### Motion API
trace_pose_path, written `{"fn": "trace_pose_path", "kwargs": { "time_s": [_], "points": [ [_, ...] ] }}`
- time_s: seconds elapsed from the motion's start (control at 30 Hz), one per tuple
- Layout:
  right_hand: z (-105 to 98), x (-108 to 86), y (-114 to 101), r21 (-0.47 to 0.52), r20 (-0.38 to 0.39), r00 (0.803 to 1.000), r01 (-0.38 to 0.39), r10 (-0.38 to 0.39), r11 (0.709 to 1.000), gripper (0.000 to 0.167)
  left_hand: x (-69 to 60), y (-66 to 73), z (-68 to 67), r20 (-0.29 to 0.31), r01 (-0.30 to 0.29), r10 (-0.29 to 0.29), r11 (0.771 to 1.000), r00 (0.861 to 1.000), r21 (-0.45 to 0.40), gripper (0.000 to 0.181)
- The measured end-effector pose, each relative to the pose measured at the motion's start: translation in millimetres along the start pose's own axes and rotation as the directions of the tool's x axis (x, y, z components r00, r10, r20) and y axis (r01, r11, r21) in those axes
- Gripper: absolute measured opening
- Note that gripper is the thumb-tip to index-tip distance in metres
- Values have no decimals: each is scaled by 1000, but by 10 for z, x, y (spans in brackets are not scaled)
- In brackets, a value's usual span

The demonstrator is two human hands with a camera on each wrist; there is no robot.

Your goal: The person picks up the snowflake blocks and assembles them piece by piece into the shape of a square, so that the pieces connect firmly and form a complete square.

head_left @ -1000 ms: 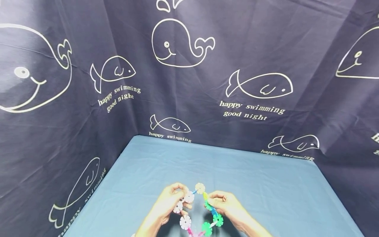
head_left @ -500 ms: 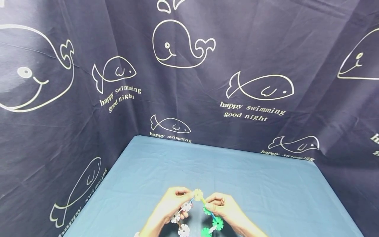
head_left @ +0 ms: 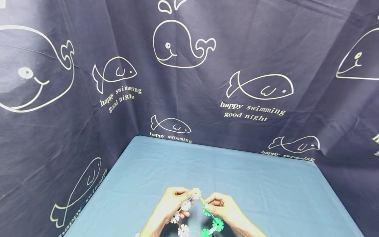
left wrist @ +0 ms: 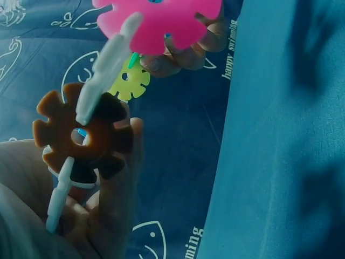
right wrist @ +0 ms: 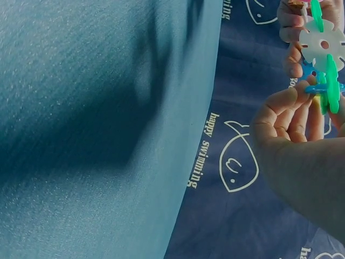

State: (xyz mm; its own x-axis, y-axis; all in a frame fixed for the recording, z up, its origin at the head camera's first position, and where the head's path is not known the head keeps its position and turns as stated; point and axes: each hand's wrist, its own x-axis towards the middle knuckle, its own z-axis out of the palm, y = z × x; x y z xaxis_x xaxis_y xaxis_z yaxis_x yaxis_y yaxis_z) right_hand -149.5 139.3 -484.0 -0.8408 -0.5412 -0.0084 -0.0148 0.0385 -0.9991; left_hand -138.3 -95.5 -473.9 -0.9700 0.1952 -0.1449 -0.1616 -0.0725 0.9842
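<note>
A loop of notched snowflake discs, slotted together edge to face, is held up between both hands. In the head view my left hand (head_left: pixel 173 204) pinches it near a blue disc beside the pale yellow disc (head_left: pixel 196 193) at the top. My right hand (head_left: pixel 224 210) pinches the other side, around the yellow disc (head_left: pixel 202 200) and a green one under it. White discs (head_left: pixel 183 230) run down the left side, green discs (head_left: pixel 218 224) down the right. The left wrist view shows a brown disc (left wrist: pixel 59 135) and a pink disc (left wrist: pixel 156 27) close up. The loop's bottom is cut off in the head view.
A blue cloth-covered table (head_left: pixel 231 171) lies beneath the hands. Dark fabric walls (head_left: pixel 192 85) with whale and fish prints stand at the back and sides.
The loop has moved down, toward the person, so its pink lower part has left the head view. My left fingers have shifted up along it, closer to the pale yellow disc.
</note>
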Motion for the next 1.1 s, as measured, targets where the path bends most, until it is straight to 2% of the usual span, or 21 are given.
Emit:
{"fn": "trace_pose_path", "kwargs": {
  "time_s": [0.33, 0.53, 0.63, 0.77, 0.87, 1.0, 1.1],
  "points": [
    [-1, 5, -20, 20, 18, 1000, 3, -3, 1000, 27, -17, 47, 22, 34, 28, -28, 1000, 999, 7, 25],
    [2, 14, -19, 5, 24, 1000, 6, -6, 1000, 27, -31, 68, 27, 53, 4, -8, 997, 999, 78, 24],
    [5, 12, -20, 5, 21, 1000, 5, -5, 1000, 24, -16, 62, 36, 44, -8, 3, 995, 999, 102, 24],
    [13, 13, -29, -5, 8, 1000, 13, -13, 1000, 24, 3, 42, 50, 11, -44, 43, 990, 999, 137, 22],
    [19, 18, -37, -15, -2, 1000, 25, -25, 1000, 24, 6, 38, 62, -22, -93, 99, 977, 995, 191, 19],
    [23, 21, -43, -26, -14, 999, 36, -36, 999, 23, 6, 47, 81, -57, -156, 181, 942, 982, 296, 17],
    [20, 23, -42, -25, -17, 999, 32, -33, 999, 22, -5, 55, 92, -72, -170, 207, 923, 976, 345, 17]
  ]
}}
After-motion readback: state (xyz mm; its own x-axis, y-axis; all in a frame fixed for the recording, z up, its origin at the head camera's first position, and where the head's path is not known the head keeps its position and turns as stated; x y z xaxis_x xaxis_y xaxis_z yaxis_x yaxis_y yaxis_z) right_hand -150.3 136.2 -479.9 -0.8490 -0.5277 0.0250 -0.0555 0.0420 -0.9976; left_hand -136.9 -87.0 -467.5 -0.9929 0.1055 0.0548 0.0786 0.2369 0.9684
